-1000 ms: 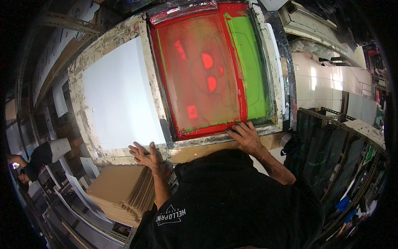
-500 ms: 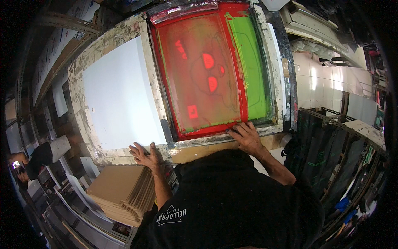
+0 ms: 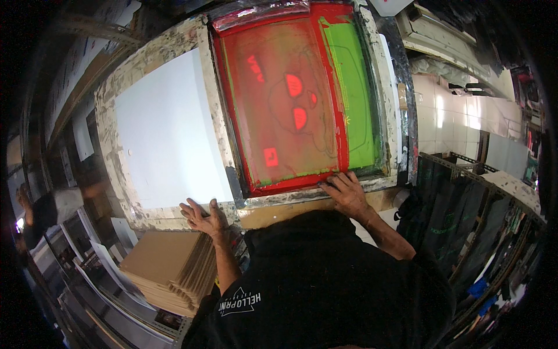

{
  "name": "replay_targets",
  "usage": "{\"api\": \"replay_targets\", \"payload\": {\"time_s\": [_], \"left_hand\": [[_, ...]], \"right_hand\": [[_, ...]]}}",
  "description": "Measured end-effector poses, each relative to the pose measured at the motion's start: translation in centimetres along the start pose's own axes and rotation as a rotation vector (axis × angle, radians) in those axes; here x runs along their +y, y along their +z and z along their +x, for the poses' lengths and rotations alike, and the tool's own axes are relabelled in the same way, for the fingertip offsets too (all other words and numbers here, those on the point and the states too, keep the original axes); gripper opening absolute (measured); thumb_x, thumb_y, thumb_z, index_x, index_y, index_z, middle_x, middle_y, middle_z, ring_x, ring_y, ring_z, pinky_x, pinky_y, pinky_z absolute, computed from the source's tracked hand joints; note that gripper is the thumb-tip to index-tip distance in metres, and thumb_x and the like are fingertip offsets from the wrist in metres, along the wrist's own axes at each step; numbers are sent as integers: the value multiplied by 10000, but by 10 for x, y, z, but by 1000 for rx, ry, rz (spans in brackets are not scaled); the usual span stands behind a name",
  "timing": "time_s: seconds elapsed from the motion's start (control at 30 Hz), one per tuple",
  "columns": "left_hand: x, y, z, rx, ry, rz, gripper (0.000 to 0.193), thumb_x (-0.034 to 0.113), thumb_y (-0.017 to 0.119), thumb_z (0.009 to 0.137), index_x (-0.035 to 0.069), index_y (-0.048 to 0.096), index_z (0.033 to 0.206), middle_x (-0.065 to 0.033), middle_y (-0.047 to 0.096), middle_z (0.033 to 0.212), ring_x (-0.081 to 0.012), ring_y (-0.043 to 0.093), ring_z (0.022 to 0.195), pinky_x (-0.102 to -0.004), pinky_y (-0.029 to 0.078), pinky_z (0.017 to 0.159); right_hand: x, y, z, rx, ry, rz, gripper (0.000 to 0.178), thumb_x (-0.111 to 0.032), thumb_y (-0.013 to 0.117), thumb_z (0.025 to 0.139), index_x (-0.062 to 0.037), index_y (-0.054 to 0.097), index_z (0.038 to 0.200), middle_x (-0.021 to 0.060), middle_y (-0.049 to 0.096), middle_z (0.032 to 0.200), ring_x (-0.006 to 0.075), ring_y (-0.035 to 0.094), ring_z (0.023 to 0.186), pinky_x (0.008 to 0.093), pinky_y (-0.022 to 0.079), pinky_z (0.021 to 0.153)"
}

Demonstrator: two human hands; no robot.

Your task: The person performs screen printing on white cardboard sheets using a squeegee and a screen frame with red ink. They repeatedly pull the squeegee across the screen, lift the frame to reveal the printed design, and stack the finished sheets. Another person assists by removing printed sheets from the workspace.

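Observation:
A screen-printing frame (image 3: 285, 199) lies on the worktable, its mesh (image 3: 247, 116) smeared with red ink and showing a drawn figure. A green strip (image 3: 354, 93) runs along the mesh's right side. My right hand (image 3: 349, 196) grips the near rail of the frame, fingers bent over its edge. My left hand (image 3: 203, 218) rests on the near edge of the table with its fingers spread and nothing in them. Just beyond those fingers is the near edge of a large white sheet (image 3: 165, 134), which lies left of the frame.
A stack of brown cardboard sheets (image 3: 160, 259) stands below the table at the left. Metal shelving (image 3: 93, 29) rises on the far left, where a person (image 3: 49, 212) in dark clothing is. Black panels in a rack (image 3: 430, 195) stand at the right.
The person at the far left has shifted, one arm now raised. My hands and the printing frame stay almost where they were; the view has moved very slightly.

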State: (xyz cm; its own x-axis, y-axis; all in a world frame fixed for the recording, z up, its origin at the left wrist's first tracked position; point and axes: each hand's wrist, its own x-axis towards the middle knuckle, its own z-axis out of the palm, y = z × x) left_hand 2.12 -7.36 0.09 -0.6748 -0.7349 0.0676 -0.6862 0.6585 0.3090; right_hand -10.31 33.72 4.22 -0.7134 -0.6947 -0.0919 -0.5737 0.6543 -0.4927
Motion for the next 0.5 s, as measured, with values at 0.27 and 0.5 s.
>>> {"api": "replay_targets", "payload": {"time_s": [0.27,0.5], "left_hand": [[-20,8,-2,45,20,75,906,698,610,800,157,388,1491,-171,244,1583,-394,188,1460,-599,120,1123],[-18,11,3,64,55,91,926,714,605,790,151,386,1492,-199,231,1580,-439,192,1446,-619,139,1109]], "right_hand": [[-7,-7,6,105,-31,13,517,-34,683,634,-89,654,1148,104,593,1086,290,548,1066,432,408,908],[-6,-8,5,109,-28,-24,536,-33,685,656,-84,635,1187,99,580,1077,276,530,1078,416,399,889]]}}
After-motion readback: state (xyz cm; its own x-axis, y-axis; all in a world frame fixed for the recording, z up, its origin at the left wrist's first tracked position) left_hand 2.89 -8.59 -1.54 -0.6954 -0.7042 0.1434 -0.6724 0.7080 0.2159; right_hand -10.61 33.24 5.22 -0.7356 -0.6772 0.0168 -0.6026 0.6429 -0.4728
